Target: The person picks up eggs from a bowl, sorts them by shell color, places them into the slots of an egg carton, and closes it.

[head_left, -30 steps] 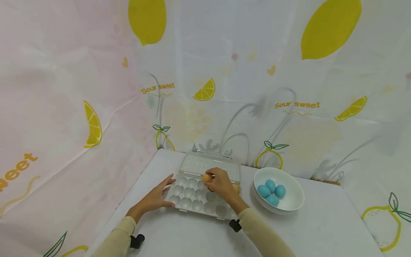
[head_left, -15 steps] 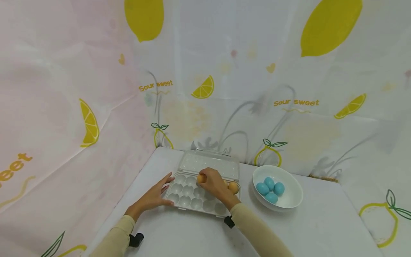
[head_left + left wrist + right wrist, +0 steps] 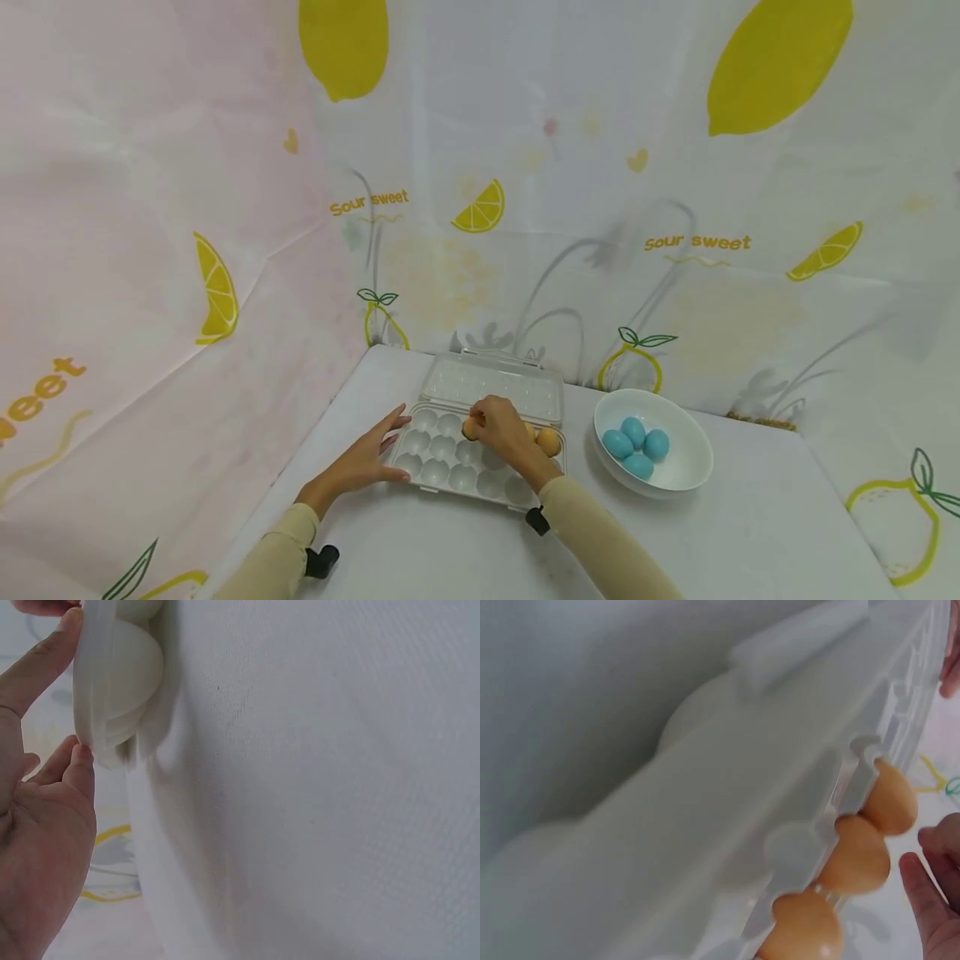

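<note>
A pale plastic egg carton [image 3: 461, 478] lies open on the table, its clear lid [image 3: 495, 385] folded back. My left hand [image 3: 362, 457] spreads over the carton's left end, thumb on the front edge and fingers along the left side; in the left wrist view fingertips [image 3: 71, 622] touch the rim. My right hand [image 3: 501, 427] is over the back row, fingertips right at an orange-brown egg [image 3: 468, 428]. In the right wrist view fingers [image 3: 924, 896] show apart from brown eggs [image 3: 855, 855] seated in a row. Another brown egg [image 3: 548, 442] sits at the back right.
Right of the carton stands a white bowl [image 3: 693, 467] holding several blue eggs [image 3: 638, 466]. Both stand on a white-covered table [image 3: 757, 508]. A lemon-print sheet [image 3: 540, 275] hangs close behind the table and along its left side.
The right hand has moved a little left with the brown egg, then lowered it to a back-row cup, and its fingers have come off it. The left hand has stayed at the carton.
</note>
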`<state>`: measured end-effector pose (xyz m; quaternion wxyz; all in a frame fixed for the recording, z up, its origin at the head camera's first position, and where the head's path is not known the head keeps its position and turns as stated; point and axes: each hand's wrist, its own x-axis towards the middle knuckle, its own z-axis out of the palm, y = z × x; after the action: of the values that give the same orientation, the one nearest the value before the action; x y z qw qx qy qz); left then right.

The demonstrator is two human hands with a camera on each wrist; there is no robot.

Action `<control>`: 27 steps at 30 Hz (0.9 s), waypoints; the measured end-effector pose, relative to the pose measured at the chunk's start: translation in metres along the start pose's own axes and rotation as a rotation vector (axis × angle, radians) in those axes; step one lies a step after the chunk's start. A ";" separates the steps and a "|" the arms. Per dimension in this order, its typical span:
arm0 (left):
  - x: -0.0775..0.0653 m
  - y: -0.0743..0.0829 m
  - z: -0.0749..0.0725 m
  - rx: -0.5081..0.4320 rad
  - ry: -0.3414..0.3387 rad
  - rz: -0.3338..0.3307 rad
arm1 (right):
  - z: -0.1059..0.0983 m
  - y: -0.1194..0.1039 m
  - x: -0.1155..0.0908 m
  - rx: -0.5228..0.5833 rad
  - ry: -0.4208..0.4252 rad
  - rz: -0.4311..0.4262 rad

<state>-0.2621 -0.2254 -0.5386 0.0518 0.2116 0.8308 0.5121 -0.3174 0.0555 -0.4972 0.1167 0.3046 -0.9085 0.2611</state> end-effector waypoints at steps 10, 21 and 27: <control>0.001 -0.003 -0.001 -0.004 -0.008 0.028 | -0.051 0.048 -0.025 -0.029 0.259 0.033; -0.002 0.011 -0.004 -0.034 -0.006 0.066 | -0.142 0.118 -0.051 -0.101 0.289 0.312; 0.001 0.003 0.000 -0.015 -0.005 0.032 | -0.168 0.133 -0.059 -0.126 0.236 0.415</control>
<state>-0.2620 -0.2237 -0.5356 0.0474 0.2260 0.8232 0.5187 -0.3436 0.2666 -0.4325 0.1847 0.0708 -0.9463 0.2559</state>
